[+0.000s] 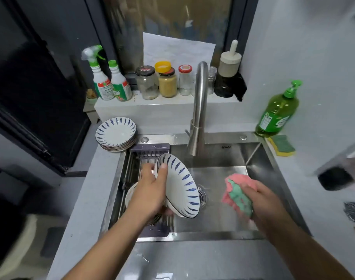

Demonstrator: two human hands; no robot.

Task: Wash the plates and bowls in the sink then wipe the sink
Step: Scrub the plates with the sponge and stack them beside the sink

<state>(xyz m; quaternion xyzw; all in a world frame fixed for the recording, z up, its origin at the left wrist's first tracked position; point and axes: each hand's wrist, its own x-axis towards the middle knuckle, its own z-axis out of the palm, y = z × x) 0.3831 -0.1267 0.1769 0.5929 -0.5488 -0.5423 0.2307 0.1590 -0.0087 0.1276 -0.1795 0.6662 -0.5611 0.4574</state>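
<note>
- Grey countertop (88,199): surrounds the basin on the left, right and near sides.
- Stainless steel sink (223,215): single basin set into the countertop, floor wet.
- Drain rack (146,153): dark-framed with metal bars, seated across the left part of the sink.
- Gooseneck faucet (199,110): brushed steel, mounted on the back rim, spout over the basin.
- Held plate (180,184): white with blue leaf strokes round the rim, tilted steeply on edge over the sink, between rack and drain, face turned right.
- Stack of plates (115,134): same pattern, on the countertop at the sink's back-left corner.
- Dish soap bottle (277,114): green, with pump, at the back-right corner.
- Left hand (150,190): grips the held plate, thumb pressed on its inner face near the top rim, fingers curled behind it.
- Right hand (267,203): over the right half of the basin, fingers curled round a bunched cloth; apart from the plate.
- Cloth (237,195): pink and green, bunched in the right hand.
- Second dish (130,196): pale rim showing in the rack below the left hand; mostly hidden.
- Two spray bottles (100,77): white with green caps, on the back ledge at left.
- Row of jars (147,81): on the ledge, between the bottles and the faucet.
- Sponge (282,145): yellow and green, just beside the soap bottle.
- Drain (202,196): in the basin floor, partly behind the held plate.
</note>
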